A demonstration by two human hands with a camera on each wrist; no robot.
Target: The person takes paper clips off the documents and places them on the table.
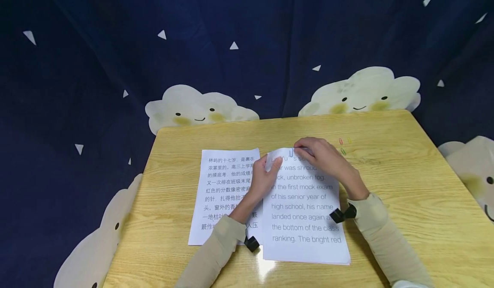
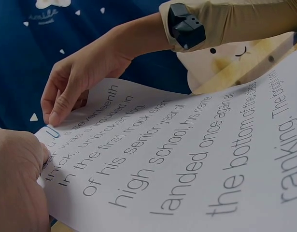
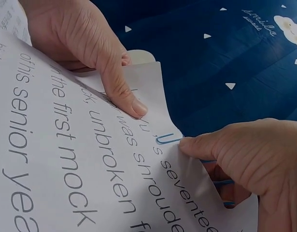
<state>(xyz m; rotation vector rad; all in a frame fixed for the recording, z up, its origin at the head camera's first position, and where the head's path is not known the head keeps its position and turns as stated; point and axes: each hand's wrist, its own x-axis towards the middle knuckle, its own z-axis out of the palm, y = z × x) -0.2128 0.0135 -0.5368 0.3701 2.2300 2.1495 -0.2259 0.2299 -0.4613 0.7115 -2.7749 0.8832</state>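
A blue paper clip (image 3: pixel 166 139) sits over the top edge of a few sheets of paper printed in large English text (image 1: pixel 301 213). My right hand (image 1: pixel 326 159) pinches at the clip and the paper edge, thumb in front and fingers behind. Further blue lines show by those fingers in the right wrist view. Near the top left corner of the sheets, my left hand (image 1: pixel 265 178) grips the paper with its thumb on the printed face. The top of the sheets is lifted and bent, while their lower part lies toward the table's front.
Sheets with Chinese text (image 1: pixel 195 230) lie to the left, partly under my left arm. Beyond my right hand are loose paper clips: a red one (image 1: pixel 341 142), a yellow one (image 1: pixel 349 140) and a green one (image 1: pixel 343 151). A dark blue cloud-patterned curtain (image 1: pixel 285 56) hangs behind the wooden table (image 1: pixel 417 185).
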